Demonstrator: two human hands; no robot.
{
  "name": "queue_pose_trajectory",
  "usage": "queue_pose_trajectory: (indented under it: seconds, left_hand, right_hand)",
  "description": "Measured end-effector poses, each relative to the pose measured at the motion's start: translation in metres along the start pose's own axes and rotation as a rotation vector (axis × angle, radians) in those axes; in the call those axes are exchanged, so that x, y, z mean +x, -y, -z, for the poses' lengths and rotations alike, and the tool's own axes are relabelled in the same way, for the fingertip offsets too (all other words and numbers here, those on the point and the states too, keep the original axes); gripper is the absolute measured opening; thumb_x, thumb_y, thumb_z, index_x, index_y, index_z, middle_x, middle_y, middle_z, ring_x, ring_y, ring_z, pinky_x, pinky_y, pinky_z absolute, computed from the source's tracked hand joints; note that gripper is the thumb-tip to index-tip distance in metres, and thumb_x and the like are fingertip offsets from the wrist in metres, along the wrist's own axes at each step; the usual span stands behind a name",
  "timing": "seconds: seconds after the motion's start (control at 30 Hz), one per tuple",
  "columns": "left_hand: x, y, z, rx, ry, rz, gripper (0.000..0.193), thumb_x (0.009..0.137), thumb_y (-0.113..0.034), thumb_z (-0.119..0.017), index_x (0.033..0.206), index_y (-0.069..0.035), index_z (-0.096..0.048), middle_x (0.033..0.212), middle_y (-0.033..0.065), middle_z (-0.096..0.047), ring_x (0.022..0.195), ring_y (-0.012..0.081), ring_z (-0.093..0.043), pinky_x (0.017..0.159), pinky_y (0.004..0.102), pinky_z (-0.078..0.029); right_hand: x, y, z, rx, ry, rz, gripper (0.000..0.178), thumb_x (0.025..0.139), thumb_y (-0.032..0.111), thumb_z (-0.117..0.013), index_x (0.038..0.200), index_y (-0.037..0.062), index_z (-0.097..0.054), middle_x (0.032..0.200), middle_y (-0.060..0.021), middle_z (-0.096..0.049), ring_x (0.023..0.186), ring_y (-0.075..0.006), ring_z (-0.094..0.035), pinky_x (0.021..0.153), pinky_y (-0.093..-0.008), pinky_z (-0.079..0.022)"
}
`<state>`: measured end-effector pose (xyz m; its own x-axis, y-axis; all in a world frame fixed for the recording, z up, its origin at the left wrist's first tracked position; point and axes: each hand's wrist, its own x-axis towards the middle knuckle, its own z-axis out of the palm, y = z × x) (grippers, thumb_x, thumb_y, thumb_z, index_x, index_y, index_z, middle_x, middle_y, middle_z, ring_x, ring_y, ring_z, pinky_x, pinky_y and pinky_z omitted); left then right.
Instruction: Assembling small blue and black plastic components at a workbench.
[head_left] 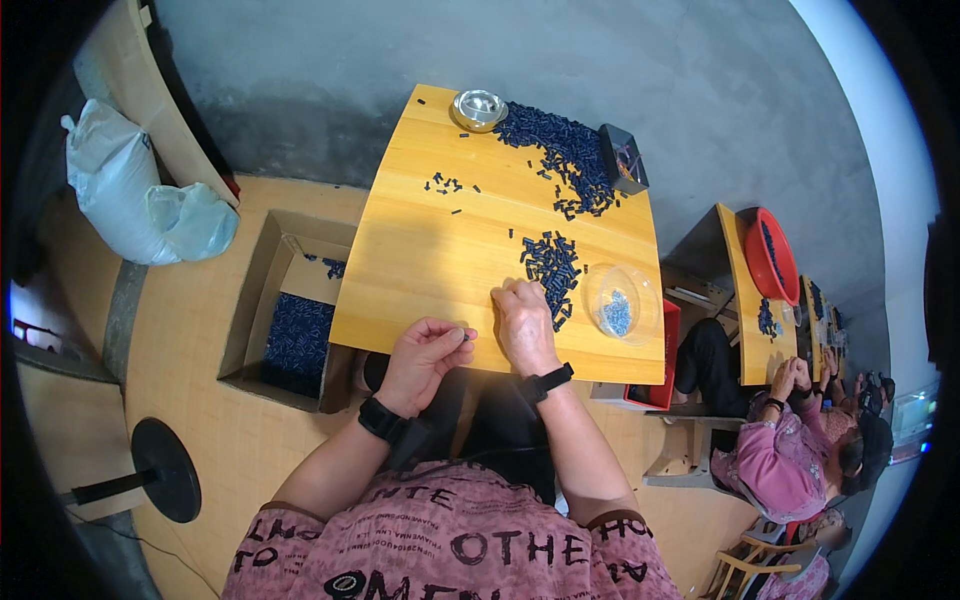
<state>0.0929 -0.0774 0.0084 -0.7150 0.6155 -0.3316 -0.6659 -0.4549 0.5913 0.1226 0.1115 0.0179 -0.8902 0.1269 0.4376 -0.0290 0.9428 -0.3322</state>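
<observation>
Pinched in the left hand point(424, 362), a small dark piece point(467, 337) sits by the near edge of the table point(405, 265), while the right hand point(527, 322) curls beside the dark pile point(550, 262), its hold impossible to tell.

A shiny metal bowl point(479, 112) sits at the table's point(405, 250) far edge, near its left corner; a black open-topped box point(611, 160) stands by the far right corner. Beyond rises a grey wall point(330, 100). A white plastic sack point(105, 185) rests well off the left edge. Past the right edge, a second table point(750, 345) carries a red basin point(788, 265), with a co-worker point(775, 460) in pink beside it.
</observation>
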Motion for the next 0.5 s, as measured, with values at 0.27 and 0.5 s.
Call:
queue_pose_trajectory:
  seconds: [0.27, 0.5]
  left_hand:
    - [0.0, 0.0, 0.002, 0.0, 0.029, -0.013, 0.013, 0.097, -0.005, -0.06, 0.109, 0.0, -0.059, 0.104, 0.0144, -0.068, 0.087, 0.0186, -0.068, 0.083, 0.0316, -0.058]
    - [-0.004, -0.002, -0.006, -0.006, 0.115, 0.065, 0.014, 0.096, -0.004, -0.06, 0.109, 0.0, -0.06, 0.104, 0.0154, -0.069, 0.086, 0.0183, -0.067, 0.079, 0.0312, -0.058]
  right_hand:
    - [-0.022, 0.014, 0.016, 0.103, -0.074, -0.058, 0.019, 0.076, -0.009, -0.064, 0.092, -0.0001, -0.067, 0.086, -0.014, -0.065, 0.084, -0.0301, -0.063, 0.078, -0.0353, -0.052]
    - [-0.051, 0.041, 0.052, 1.246, -0.05, -0.735, 0.023, 0.083, -0.006, -0.072, 0.103, 0.0033, -0.065, 0.09, -0.0035, -0.07, 0.078, -0.0082, -0.063, 0.071, -0.0224, -0.051]
